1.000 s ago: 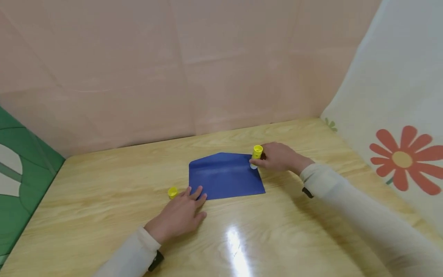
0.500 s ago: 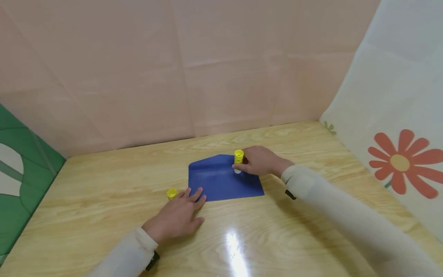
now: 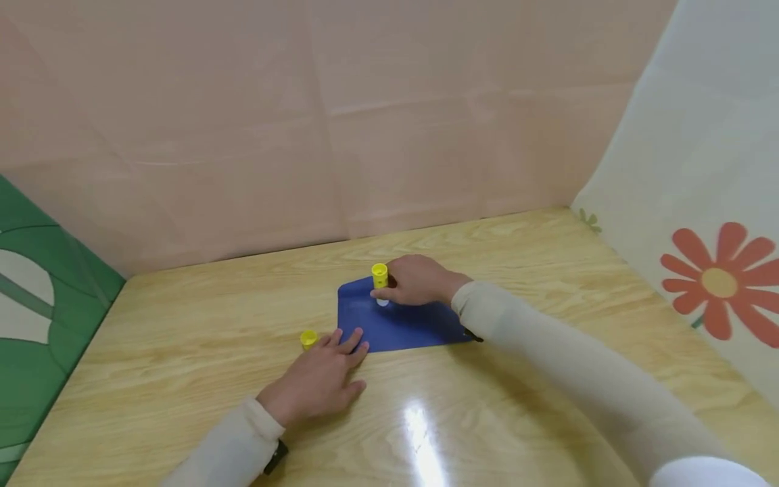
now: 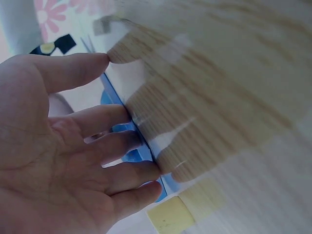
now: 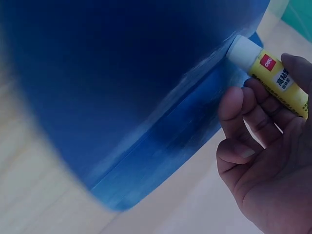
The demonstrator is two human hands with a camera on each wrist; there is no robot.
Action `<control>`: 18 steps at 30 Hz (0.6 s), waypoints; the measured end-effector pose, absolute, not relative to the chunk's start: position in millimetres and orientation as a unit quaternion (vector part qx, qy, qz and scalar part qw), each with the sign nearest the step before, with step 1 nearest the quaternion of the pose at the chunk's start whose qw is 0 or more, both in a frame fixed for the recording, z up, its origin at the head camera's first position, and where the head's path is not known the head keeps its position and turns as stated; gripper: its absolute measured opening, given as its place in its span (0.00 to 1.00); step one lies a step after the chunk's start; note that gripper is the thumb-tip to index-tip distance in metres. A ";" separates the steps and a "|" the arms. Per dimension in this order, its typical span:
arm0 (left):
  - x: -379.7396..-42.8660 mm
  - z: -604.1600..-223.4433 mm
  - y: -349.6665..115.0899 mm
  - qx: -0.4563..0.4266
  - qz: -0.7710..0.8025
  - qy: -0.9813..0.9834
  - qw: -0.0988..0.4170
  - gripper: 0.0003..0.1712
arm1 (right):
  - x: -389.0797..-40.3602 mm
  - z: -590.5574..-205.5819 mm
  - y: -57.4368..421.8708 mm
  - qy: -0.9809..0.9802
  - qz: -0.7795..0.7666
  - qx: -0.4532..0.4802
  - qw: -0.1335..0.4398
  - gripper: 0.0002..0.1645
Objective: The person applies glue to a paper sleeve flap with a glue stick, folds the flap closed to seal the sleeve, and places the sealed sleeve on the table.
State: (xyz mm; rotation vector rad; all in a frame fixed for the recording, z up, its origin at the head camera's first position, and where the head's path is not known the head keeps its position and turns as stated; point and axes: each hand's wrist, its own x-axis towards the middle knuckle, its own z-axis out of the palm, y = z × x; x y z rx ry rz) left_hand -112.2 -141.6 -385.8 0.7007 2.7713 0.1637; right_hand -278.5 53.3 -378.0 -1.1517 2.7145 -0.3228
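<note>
A wooden table (image 3: 182,338) fills the lower frame; the blue envelope (image 3: 414,328) lies in the middle of the frame; the left hand (image 3: 316,379), lower left of centre, rests spread out on the envelope's near left corner; the right hand (image 3: 421,280), at centre, grips the yellow glue stick (image 3: 380,278), white end down at the envelope; the yellow cap (image 3: 309,339) sits just left; the envelope could slide or wrinkle if the glue stick pushes too hard.

Head view is bright, w/ white glare on wood-grain table (image 3: 201,325); wrist pics dimmer, bluish, R one blurs blue envelope (image 5: 97,73) at left.
</note>
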 end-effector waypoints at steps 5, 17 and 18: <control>-113.8 -386.4 -138.6 0.249 0.051 0.958 0.136 0.34 | -281.1 -378.5 29.0 0.907 -0.095 -0.398 0.099 0.24; -116.6 -385.7 -140.5 0.257 0.033 0.957 0.132 0.33 | -274.8 -374.1 -16.4 0.902 -0.066 -0.417 0.096 0.24; -116.7 -385.1 -141.2 0.256 0.032 0.957 0.134 0.33 | -273.0 -373.1 -19.3 0.901 -0.063 -0.418 0.098 0.24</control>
